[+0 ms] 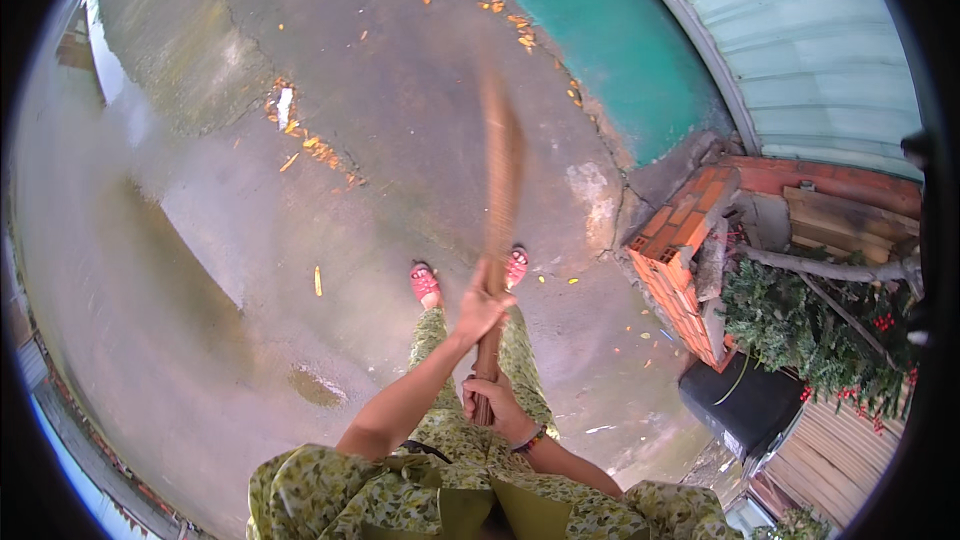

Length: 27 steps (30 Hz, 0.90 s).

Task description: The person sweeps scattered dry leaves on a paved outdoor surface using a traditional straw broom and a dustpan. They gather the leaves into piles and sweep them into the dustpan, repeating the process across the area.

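A long brown stick broom (503, 170), a bundle of thin ribs, stretches away from my body. Its far end is smeared by motion and hangs over the concrete; whether it touches the ground I cannot tell. Partway along the bundle my left hand (482, 310) is wrapped round it. Lower down, near its butt end, my right hand (490, 403) grips it, with a beaded band on the wrist. Yellow fallen leaves (318, 152) lie in a strip left of the broom, beside a white scrap (284, 108). More leaves (522, 32) follow the edge of the green-painted ground.
Both feet in red sandals (425, 283) stand on the wet concrete (330, 340). At right are an orange brick wall (690, 220), leafy branches with red berries (800, 305), and a black bin (745, 405). Pale corrugated sheeting (800, 50) rises beyond the green ground (600, 30).
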Available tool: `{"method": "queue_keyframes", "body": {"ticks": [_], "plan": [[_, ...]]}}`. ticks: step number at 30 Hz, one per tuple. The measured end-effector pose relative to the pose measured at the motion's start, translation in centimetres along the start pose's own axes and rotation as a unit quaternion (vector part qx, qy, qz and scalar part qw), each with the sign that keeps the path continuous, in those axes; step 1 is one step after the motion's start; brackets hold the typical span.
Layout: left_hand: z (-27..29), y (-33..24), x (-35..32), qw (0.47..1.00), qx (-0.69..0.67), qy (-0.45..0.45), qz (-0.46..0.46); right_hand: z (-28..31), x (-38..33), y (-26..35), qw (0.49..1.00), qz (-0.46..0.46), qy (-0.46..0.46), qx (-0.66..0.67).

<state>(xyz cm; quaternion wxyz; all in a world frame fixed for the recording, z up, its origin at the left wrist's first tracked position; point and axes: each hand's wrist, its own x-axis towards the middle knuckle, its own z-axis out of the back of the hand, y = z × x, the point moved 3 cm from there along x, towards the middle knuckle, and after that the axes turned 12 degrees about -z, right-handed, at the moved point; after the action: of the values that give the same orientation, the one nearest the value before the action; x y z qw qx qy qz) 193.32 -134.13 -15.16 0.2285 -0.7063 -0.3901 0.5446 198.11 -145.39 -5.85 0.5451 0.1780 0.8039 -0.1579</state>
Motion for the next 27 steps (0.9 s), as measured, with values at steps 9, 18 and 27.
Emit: {"method": "queue_keyframes", "body": {"ticks": [9,18,27], "plan": [[-11.6,3.3,8.2,0.884,-0.027,0.350,0.308,3.6,4.3,12.9,0.949,0.094,-0.138,0.266],[-0.5,-8.6,27.5,0.907,-0.055,0.281,0.308,-13.6,16.8,27.1,0.973,0.069,0.016,0.219],[12.8,-13.9,30.6,0.985,-0.100,0.034,0.140,-21.8,20.5,25.9,0.994,0.097,0.040,-0.011]]}}
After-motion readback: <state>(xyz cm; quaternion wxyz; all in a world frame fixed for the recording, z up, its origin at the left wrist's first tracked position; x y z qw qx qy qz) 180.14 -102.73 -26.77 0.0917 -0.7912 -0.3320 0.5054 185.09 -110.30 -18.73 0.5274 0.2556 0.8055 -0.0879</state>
